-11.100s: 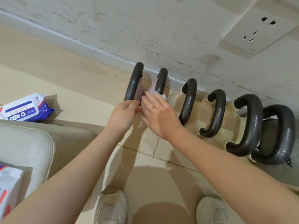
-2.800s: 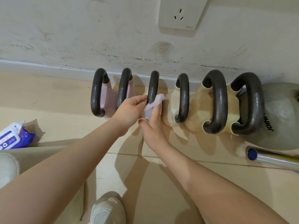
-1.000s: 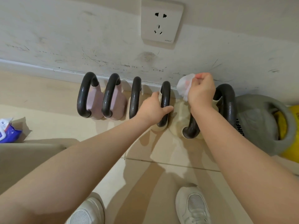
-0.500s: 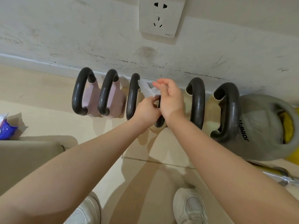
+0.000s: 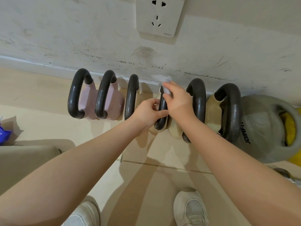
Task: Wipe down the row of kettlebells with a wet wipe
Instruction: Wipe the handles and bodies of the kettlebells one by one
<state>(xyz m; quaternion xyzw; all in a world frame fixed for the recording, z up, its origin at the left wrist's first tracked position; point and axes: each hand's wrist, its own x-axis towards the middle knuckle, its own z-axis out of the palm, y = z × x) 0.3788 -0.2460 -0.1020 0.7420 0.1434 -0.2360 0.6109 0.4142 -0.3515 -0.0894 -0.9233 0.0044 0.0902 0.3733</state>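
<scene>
A: Any writing you can read?

B: "JOINFIT" in black runs up the side of the large grey kettlebell (image 5: 263,128) at the right end of the row. The wall socket (image 5: 160,17) has a small maker's mark at its lower right corner, too small to read.

A: Where is the wipe?

B: The wet wipe (image 5: 165,86) is bunched in the right hand (image 5: 178,101), whose fingers pinch it against the top of the black handle (image 5: 162,110) of the fourth kettlebell from the left, a cream-bodied one. The left hand (image 5: 149,112) curls round the same handle lower down, thumb across its front.

A: And the rest of the row?

B: On the left stand two pink kettlebells (image 5: 88,101) (image 5: 115,103), then a third black handle (image 5: 132,97) seen edge-on. Right of the hands stand two more cream kettlebells (image 5: 197,101) (image 5: 231,111), the last touching the grey one. All stand against the scuffed white wall (image 5: 65,35).

A: Anything in the way?

B: The right forearm covers the lower part of the fifth kettlebell. Something yellow (image 5: 291,129) shows behind the grey kettlebell. A blue packet (image 5: 4,136) peeks in at the left edge, beside a beige cushion (image 5: 24,163). Two white trainers (image 5: 190,207) stand on the tiled floor (image 5: 40,95).
</scene>
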